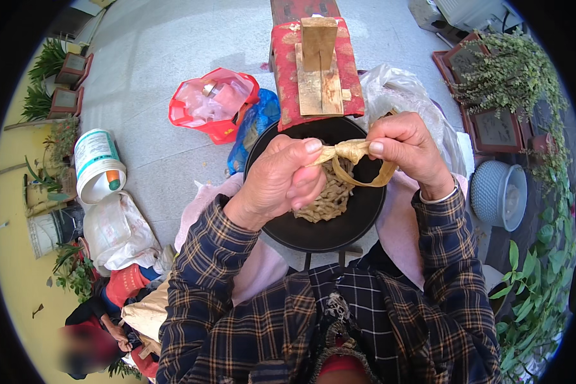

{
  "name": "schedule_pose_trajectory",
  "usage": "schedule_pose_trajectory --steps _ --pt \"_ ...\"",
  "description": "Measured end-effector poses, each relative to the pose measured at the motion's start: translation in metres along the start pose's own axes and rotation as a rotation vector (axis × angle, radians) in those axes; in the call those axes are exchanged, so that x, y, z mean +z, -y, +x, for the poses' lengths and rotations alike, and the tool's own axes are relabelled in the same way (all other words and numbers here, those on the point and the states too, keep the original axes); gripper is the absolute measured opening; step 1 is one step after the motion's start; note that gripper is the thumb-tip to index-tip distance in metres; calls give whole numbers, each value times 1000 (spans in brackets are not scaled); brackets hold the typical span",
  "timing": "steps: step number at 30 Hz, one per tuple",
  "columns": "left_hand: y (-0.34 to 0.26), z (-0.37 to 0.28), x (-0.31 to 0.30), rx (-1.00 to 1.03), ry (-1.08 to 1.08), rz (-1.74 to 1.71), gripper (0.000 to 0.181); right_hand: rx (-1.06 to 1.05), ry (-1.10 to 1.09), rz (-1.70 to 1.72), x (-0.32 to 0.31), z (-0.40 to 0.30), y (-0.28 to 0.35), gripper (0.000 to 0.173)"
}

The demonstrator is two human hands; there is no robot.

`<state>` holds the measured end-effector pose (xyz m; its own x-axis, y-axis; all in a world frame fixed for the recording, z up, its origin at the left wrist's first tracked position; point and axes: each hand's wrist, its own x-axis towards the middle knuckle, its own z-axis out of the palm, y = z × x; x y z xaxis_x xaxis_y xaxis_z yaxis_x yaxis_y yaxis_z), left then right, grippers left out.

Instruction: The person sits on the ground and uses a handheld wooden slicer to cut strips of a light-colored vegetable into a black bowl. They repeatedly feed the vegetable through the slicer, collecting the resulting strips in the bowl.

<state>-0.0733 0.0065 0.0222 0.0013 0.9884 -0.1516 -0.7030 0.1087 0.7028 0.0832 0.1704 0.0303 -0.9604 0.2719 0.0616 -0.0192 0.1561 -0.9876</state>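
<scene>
A flat tan strip of plant fibre (pixel 351 151) with a knot in its middle is stretched between both hands. My left hand (pixel 282 177) pinches one end between thumb and fingers. On the other side, my right hand (pixel 409 150) grips the strip just past the knot, and a loose loop hangs below it. Under the hands stands a round black pan-like seat or tray (pixel 307 238). On it lies a coiled, braided fibre piece (pixel 327 201), partly hidden by the left hand and the strip.
Ahead, a wooden block stand (pixel 319 91) rests on a red-cloth-covered bench (pixel 283 67). Red (pixel 211 129) and blue (pixel 264 113) plastic bags sit left of it, a clear bag (pixel 393 86) right. A white bucket (pixel 96 161) lies far left; a blue basket (pixel 492 194) stands right. Another person (pixel 117 336) sits lower left.
</scene>
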Motion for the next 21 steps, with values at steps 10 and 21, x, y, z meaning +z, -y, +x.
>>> schedule_pose_trajectory --steps 10,21 --pt "-1 17 -19 763 -280 1732 51 291 -36 85 17 11 -21 31" --pt "5 20 -20 317 68 1483 23 97 71 -151 17 1 -17 25"
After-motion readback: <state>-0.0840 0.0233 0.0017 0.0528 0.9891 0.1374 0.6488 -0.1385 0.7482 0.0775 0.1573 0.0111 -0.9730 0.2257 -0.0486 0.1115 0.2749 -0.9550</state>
